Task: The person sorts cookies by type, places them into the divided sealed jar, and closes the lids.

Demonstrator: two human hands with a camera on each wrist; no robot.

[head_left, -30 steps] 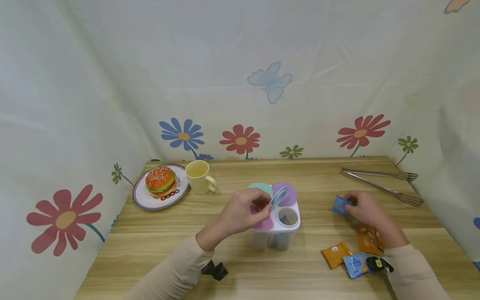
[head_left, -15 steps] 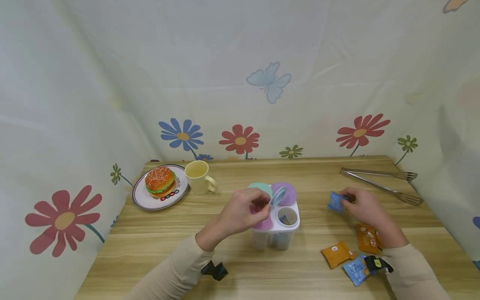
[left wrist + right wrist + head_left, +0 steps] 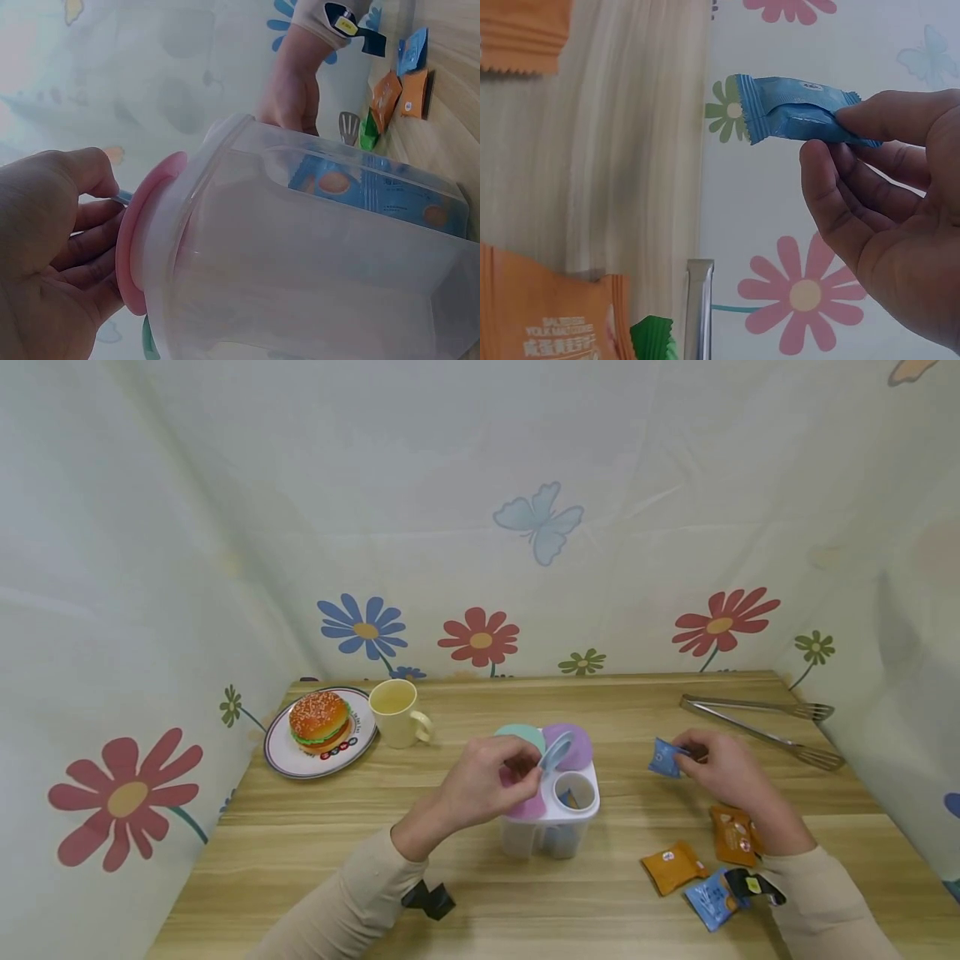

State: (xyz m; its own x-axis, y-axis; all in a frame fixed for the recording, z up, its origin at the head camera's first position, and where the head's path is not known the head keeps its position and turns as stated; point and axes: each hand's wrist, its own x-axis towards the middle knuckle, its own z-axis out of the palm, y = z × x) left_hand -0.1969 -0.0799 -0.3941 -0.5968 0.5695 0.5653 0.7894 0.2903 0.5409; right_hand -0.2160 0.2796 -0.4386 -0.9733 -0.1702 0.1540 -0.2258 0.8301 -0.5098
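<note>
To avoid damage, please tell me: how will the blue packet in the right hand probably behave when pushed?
The blue packet is probably light, since a pinch of the right hand holds it up. It looks shiny and creased, so it may crinkle and slip. Its flat crimped ends should discourage rolling.

And here a tabletop corner is seen, dressed like a dining or kitchen table: the wood-grain surface [image 3: 525, 910] is closed in at the back and both sides by pale hangings [image 3: 420, 468], creased like cloth and printed with flowers [image 3: 480, 641] and a butterfly [image 3: 538, 524] (rather nursery-like, that pattern). Tableware is spotted now: a plate [image 3: 277, 750] topped by a burger [image 3: 320, 721], a yellow mug [image 3: 396, 728] beside it, metal tongs [image 3: 780, 741], and wrapped snacks [image 3: 672, 868] scattered nearer. Whether home or studio cannot be told.
</note>
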